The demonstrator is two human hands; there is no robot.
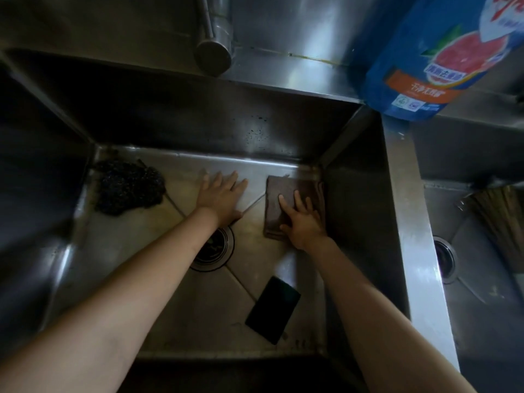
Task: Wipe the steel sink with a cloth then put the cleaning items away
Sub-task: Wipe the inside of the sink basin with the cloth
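I see both arms reaching down into the steel sink. My right hand lies flat on the brown cloth, fingers straight and spread, pressing it onto the sink floor in the far right corner, right against the side wall. My left hand rests open on the bare floor just beyond the drain, fingers straight and holding nothing. A dark scouring pad sits in the far left corner, well apart from the cloth. A flat black rectangle (I cannot tell what it is) lies near the front of the floor. A blue detergent bottle stands on the ledge at the upper right, and the tap hangs over the back edge.
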